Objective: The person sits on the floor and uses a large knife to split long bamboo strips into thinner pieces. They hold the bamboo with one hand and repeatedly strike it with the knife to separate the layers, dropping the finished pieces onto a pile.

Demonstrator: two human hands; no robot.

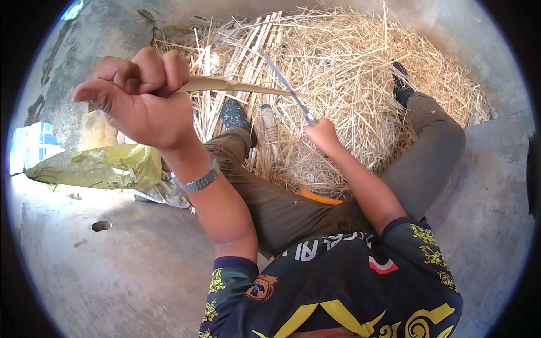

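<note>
My left hand (145,107), raised at the upper left, has its fingers curled round a flat pale strip of bamboo or wood (217,84). The strip runs out to the right, and its thin end meets the knife in this view. In my right hand (323,136) is a knife, gripped low, with most of its handle hidden by the fingers. Its long narrow blade (284,80) points up and to the left, crossing the strip's tip; whether the two touch I cannot tell.
Pale shavings (360,84) are heaped between and beyond my legs. Long split strips (256,48) lie at the far side. Between my feet stands a light-coloured cylinder (269,125). A yellow sack (96,166) lies left, near a floor hole (102,226). Something orange (319,195) shows by my lap.
</note>
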